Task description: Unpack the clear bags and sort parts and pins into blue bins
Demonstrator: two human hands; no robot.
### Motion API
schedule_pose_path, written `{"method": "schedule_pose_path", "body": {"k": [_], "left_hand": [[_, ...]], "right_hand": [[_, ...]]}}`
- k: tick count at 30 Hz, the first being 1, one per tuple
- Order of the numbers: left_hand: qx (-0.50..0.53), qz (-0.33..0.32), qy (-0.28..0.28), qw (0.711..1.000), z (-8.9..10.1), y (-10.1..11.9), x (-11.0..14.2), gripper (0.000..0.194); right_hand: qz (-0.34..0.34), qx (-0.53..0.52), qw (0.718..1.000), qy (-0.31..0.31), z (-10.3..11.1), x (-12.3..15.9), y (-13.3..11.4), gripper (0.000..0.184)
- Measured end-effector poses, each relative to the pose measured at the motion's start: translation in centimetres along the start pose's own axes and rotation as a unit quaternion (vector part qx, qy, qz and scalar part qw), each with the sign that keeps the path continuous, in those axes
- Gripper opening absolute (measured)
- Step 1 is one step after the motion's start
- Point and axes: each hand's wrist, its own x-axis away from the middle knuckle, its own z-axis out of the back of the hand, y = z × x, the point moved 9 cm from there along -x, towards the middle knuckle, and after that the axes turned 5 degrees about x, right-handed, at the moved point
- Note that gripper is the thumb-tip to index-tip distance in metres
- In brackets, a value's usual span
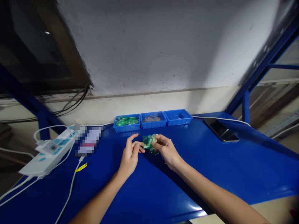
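Above the middle of the blue table, a small clear plastic bag with green pieces inside is between my two hands. My right hand pinches its right side between thumb and fingers. At the left edge of the bag, my left hand has its thumb and bent fingers closed on the plastic, with the index finger raised. Beneath the bag and my right hand, some thin pieces on the table are partly hidden. Just behind stand blue bins: one with green packets, one with brownish-grey small parts.
A third blue bin stands at the right of the row. A black phone lies on the right of the table. On the left are a white power strip with cables, a blurred-out phone and a yellow tag.
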Motion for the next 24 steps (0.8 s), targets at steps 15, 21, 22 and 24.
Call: {"method": "schedule_pose_path", "body": {"k": [15,21,22,24], "left_hand": [[-0.143,-0.098,0.029,0.984,0.8,2.3,-0.1,0.014],[-0.151,-0.181,-0.002,0.972,0.0,3.8,0.4,0.022],[-0.15,-0.179,-0.011,0.972,-0.3,3.7,0.5,0.023],[-0.15,-0.154,-0.013,0.976,-0.5,3.3,0.6,0.026]], "right_hand": [[0.019,0.1,0.995,0.011,0.1,0.1,-0.6,0.048],[-0.052,-0.022,0.997,-0.061,-1.6,0.6,0.5,0.042],[-0.058,-0.038,0.996,-0.053,-1.6,0.7,0.6,0.045],[-0.06,-0.057,0.996,-0.033,-1.1,0.6,0.7,0.048]]}}
